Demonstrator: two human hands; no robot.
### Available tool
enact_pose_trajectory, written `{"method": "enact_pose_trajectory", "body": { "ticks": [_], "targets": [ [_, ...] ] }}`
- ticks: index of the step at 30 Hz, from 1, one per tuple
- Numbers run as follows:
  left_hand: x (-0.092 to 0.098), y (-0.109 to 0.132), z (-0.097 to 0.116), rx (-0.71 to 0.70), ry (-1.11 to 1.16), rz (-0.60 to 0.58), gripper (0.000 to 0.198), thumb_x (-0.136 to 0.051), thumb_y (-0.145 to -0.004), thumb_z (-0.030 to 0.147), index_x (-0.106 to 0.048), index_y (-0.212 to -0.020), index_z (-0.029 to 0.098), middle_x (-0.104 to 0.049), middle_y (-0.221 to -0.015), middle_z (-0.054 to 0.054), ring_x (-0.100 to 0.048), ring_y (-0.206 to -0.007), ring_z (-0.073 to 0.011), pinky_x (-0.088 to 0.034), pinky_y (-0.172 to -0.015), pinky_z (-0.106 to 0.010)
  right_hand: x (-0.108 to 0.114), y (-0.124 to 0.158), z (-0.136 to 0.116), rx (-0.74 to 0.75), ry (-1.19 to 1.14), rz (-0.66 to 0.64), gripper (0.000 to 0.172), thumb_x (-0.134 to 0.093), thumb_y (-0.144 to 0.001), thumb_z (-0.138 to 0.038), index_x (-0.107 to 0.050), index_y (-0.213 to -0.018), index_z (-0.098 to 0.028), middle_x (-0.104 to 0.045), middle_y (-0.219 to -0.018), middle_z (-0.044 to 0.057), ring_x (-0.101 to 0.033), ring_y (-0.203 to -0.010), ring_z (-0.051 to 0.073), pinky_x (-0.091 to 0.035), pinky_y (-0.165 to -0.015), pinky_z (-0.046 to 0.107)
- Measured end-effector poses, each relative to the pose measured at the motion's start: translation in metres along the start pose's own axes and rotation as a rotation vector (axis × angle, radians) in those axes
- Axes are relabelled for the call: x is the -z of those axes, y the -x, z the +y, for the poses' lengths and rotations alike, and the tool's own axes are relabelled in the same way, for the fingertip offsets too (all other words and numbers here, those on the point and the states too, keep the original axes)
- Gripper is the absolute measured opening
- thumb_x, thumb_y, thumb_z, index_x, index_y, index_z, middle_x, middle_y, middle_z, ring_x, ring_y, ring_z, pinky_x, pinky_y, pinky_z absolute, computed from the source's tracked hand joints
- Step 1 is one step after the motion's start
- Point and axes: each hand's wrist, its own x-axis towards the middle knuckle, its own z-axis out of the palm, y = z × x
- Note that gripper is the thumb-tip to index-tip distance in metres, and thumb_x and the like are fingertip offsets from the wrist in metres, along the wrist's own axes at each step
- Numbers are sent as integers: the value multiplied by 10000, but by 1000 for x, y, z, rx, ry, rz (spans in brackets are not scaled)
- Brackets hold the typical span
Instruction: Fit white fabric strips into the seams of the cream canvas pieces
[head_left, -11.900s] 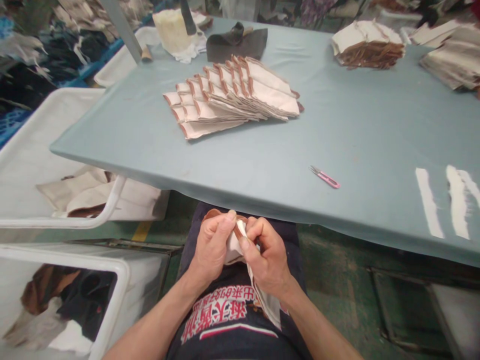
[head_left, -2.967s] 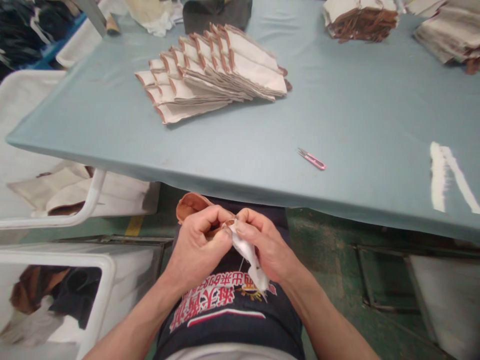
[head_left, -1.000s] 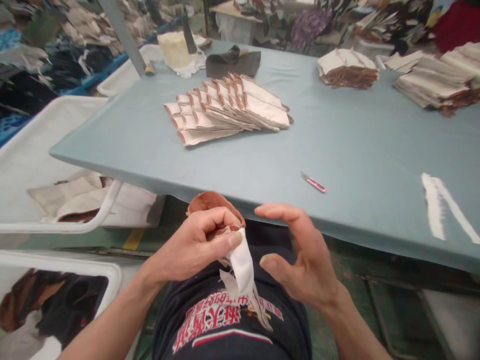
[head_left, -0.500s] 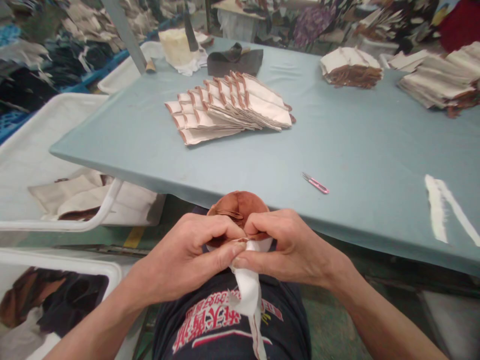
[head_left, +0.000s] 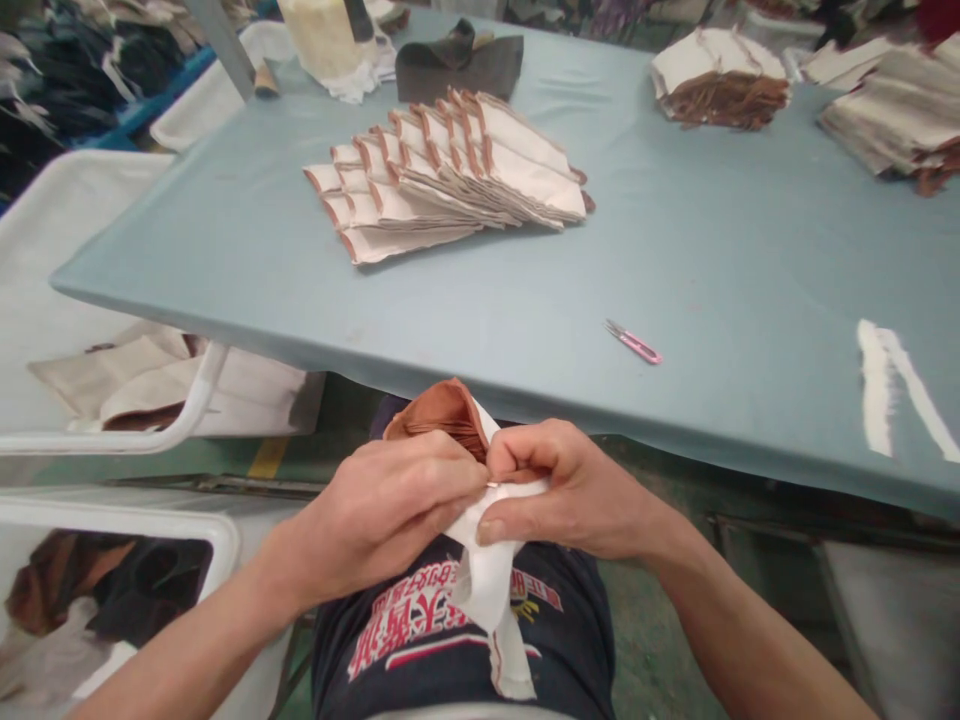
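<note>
Over my lap, both hands pinch a small fabric piece (head_left: 486,572) that is white outside with a brown lining (head_left: 442,415) bulging at the top. My left hand (head_left: 382,510) is closed on its left side, thumb and fingers pressed together. My right hand (head_left: 566,492) is closed on its right side, fingertips meeting the left hand's. A white strip of the piece hangs down over my dark printed shirt (head_left: 420,640).
A blue-grey table (head_left: 735,260) carries a fanned stack of white, brown-edged pieces (head_left: 450,180), pink thread snips (head_left: 636,344), more stacks at the back right (head_left: 720,75) and a dark cloth (head_left: 457,65). White bins (head_left: 112,440) with fabric stand at my left.
One second ago my right hand was open and off the piece; it has since closed on it beside the left hand. The brown lining now bulges out at the top.
</note>
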Motion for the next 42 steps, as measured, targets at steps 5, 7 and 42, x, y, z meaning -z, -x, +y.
{"method": "enact_pose_trajectory", "body": {
  "ticks": [5, 7, 42],
  "targets": [
    [1, -3, -2, -48, -142, -67, 212, -514, -995, 126, -705, -1002, 219, -756, -833, -54, -678, -702, -162, -461, -604, -243, -3, 6, 8, -43, -276, -42, 612, -870, -680, -700, -533, -673, -190, -398, -591, -81, -279, -523, 61, -234, -454, 202],
    [0, -6, 0, 67, -106, -118, 242, -500, -996, 162, -708, -883, 215, -727, -748, -32, -642, -631, -146, -417, -548, -238, -4, 7, 11, -5, -302, -23, 650, -771, -739, -790, -548, -673, -183, -390, -578, -79, -267, -506, 60, -226, -445, 204],
    [-31, -16, -25, 167, 427, 124, 616, -557, -963, 686, -424, -591, 213, -453, -546, 18, -374, -523, -135, -284, -551, -306, -35, 12, 21, 339, -121, 261, 481, -663, -959, -537, -492, -648, -211, -371, -558, -62, -268, -494, 86, -214, -470, 252]
  ]
}}
